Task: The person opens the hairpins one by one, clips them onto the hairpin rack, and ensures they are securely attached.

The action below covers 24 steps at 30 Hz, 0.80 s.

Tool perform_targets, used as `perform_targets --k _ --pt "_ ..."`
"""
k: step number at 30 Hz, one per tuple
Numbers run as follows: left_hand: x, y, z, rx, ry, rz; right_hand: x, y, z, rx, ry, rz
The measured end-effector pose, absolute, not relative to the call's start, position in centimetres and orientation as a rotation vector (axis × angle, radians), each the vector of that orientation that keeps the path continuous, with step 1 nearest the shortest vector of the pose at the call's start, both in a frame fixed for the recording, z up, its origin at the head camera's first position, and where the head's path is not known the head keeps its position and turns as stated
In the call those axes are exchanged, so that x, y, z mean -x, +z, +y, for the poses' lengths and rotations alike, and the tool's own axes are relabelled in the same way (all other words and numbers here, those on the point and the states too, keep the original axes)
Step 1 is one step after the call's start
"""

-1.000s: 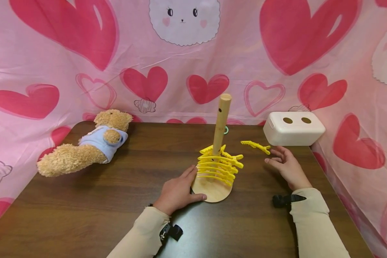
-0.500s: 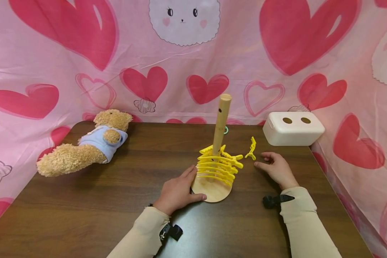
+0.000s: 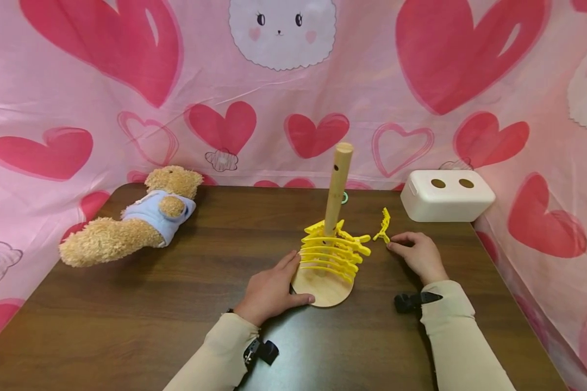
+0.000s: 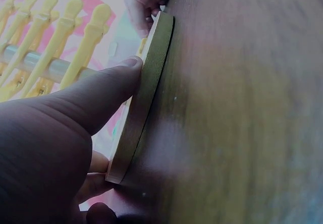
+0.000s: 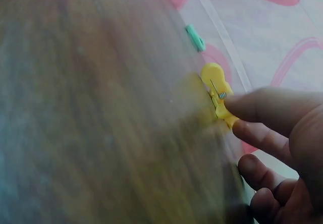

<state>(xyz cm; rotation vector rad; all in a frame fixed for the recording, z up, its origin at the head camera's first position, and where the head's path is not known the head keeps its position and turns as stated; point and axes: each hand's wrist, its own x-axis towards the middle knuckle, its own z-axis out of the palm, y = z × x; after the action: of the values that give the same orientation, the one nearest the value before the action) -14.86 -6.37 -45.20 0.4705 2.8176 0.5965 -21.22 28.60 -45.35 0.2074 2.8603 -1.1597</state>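
Observation:
Near the middle of the table a wooden post [image 3: 339, 184] rises from a round wooden base [image 3: 325, 290]. Several yellow alligator hair clips [image 3: 332, 254] are stacked around its lower part. My left hand [image 3: 271, 290] holds the base by its left rim; in the left wrist view the thumb lies along the edge and fingertips show at the far side. One loose yellow hair clip [image 3: 384, 224] lies to the right of the stand. My right hand [image 3: 417, 255] pinches its forked near end between thumb and index finger, while a small metal spring shows in the right wrist view.
A white box [image 3: 447, 198] with two round holes stands at the back right. On the left lies a teddy bear [image 3: 151, 214] in a blue shirt. Behind the post is a small mint-green ring [image 3: 344, 197]. Pink heart-printed cloth [image 3: 283, 87] surrounds the table.
The loose clip swung from lying sideways to pointing away and shifted left. My right hand moved left, and its fingertips came onto the clip's end. The left hand stayed on the base.

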Motion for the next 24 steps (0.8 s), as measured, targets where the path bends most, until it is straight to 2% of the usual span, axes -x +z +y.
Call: perform_targets --k 24 --pt "14.78 -45.25 -6.41 -0.482 0.607 2.842 20.88 -45.17 28.83 -0.266 -1.243 2.851"
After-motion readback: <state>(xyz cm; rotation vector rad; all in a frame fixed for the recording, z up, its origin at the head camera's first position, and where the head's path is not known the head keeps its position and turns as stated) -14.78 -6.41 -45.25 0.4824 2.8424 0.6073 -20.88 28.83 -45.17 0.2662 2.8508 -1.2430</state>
